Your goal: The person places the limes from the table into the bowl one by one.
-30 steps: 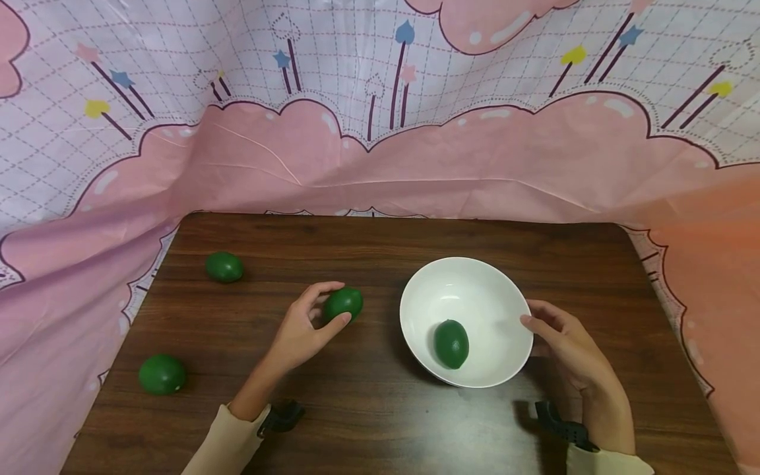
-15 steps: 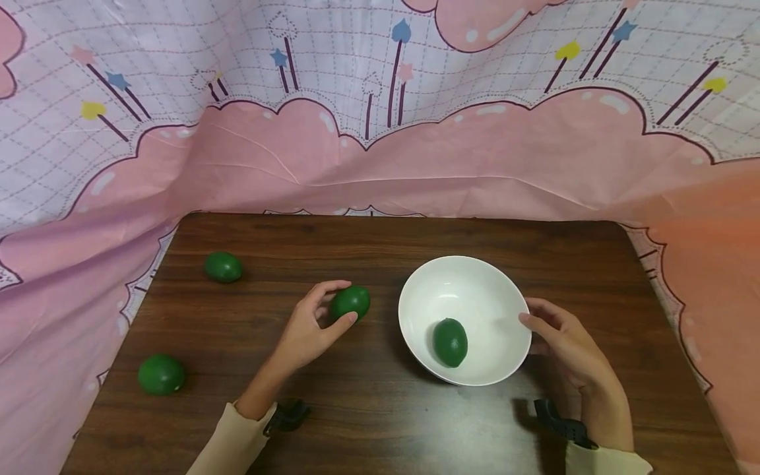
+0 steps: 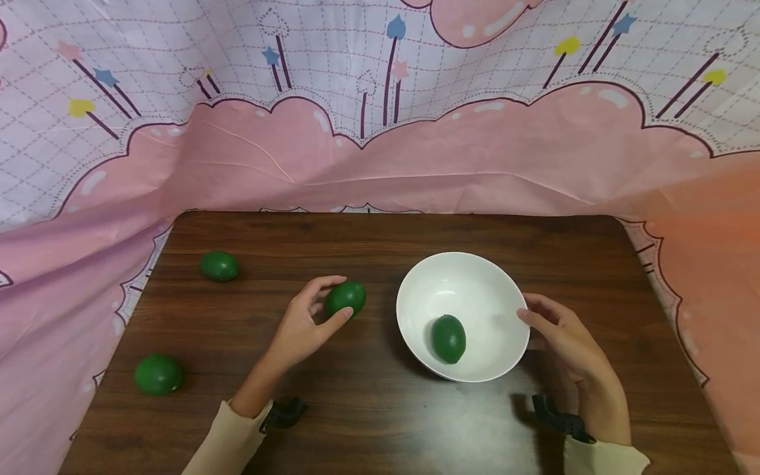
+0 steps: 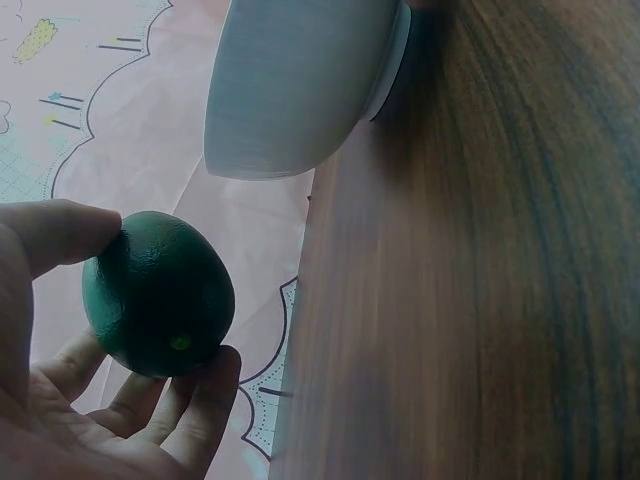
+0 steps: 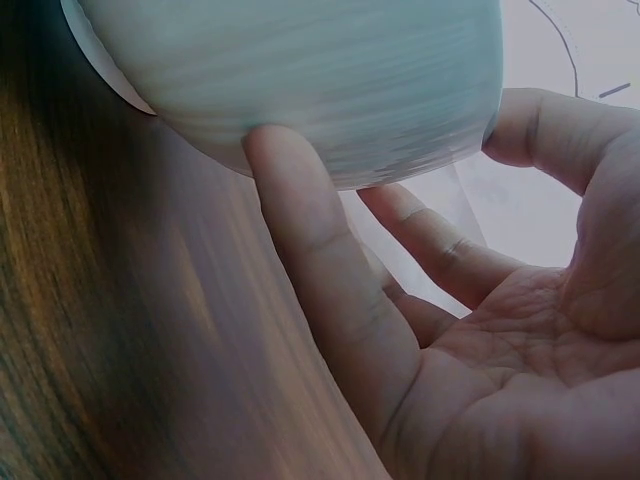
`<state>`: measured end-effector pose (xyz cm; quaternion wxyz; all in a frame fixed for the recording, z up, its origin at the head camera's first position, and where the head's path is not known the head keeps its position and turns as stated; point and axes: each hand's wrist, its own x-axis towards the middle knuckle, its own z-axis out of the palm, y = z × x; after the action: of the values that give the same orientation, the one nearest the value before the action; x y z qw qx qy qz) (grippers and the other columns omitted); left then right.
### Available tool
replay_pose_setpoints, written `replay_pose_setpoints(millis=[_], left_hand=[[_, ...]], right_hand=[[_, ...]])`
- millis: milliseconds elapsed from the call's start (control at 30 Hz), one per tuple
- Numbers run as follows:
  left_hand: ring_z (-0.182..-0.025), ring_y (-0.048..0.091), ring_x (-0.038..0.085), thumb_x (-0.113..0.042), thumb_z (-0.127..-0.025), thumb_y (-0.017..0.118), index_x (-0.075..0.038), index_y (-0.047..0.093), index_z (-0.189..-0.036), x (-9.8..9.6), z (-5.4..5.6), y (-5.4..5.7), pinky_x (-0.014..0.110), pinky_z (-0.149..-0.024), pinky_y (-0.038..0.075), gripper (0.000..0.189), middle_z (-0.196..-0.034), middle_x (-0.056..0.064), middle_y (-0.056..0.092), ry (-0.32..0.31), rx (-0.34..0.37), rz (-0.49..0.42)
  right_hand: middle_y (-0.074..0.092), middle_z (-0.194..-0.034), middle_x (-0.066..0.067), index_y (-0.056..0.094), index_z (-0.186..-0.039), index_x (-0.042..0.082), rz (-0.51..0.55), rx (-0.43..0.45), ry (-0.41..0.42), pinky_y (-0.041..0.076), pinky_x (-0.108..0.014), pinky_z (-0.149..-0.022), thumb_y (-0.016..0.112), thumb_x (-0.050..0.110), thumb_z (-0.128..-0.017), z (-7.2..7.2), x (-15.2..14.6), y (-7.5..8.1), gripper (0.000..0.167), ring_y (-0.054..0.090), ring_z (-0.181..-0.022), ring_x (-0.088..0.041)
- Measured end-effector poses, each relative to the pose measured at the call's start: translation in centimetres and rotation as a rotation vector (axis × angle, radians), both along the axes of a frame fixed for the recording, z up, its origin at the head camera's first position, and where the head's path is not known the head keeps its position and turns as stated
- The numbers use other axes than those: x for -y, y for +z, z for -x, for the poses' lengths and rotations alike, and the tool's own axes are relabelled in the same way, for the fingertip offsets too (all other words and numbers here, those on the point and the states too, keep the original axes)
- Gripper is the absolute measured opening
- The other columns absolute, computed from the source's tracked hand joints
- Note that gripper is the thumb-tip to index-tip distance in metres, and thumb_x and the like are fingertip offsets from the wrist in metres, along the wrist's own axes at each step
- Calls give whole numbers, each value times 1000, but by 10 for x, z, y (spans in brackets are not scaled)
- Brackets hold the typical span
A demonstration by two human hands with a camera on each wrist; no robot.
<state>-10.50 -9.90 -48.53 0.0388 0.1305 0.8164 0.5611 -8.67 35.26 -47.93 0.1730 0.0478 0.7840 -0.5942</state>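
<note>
My left hand (image 3: 303,323) holds a green lime (image 3: 346,299) between thumb and fingertips, just left of the white bowl (image 3: 495,316). In the left wrist view, this lime (image 4: 160,295) is raised off the wooden surface, with the bowl (image 4: 290,90) beyond it. A second lime (image 3: 448,339) lies inside the bowl, toward its near side. On the bowl's right side my right hand (image 3: 572,343) grips the wall, thumb at the rim. The right wrist view shows its fingers (image 5: 300,190) against the outside of the bowl (image 5: 330,80).
Two more limes rest on the left of the dark wooden table (image 3: 380,422): one far lime (image 3: 219,266) and one nearer lime (image 3: 158,375). A pink and white patterned curtain (image 3: 415,152) borders the table at the back and both sides.
My left hand, with the lime, has shifted slightly right toward the bowl and then held nearly still. The right hand keeps its grip on the bowl. The whole head view has drifted a little.
</note>
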Motion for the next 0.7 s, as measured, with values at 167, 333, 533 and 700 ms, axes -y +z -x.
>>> replay_pose_setpoints(millis=[167,333,533,700], left_hand=[[-133,63,31,-19,-97,78,-10,56,-146,-3,0,1,41,-100,60,54,-150,11,58,-4,1,-6],[-134,63,31,-19,-98,77,-10,55,-147,-6,1,2,42,-101,60,54,-151,10,57,-6,-2,-13],[-134,63,31,-17,-98,77,-10,55,-147,-8,0,4,43,-103,59,54,-151,12,57,-7,3,-26],[-134,63,32,-18,-98,76,-8,55,-147,-10,1,5,48,-105,58,54,-151,11,57,-10,10,-31]], right_hand=[[66,-115,13,47,-151,-1,8,-5,3,65,-35,-82,57,31,-110,-1,-2,1,53,73,-97,-11],[67,-114,13,48,-149,-1,13,-9,7,65,-35,-82,57,30,-110,-2,-3,1,51,73,-97,-11],[67,-115,14,47,-151,-2,4,-6,6,66,-36,-82,57,32,-110,-2,-2,2,54,74,-97,-11],[68,-115,14,46,-152,-2,11,0,3,66,-36,-82,58,32,-109,-1,0,3,56,74,-97,-11]])
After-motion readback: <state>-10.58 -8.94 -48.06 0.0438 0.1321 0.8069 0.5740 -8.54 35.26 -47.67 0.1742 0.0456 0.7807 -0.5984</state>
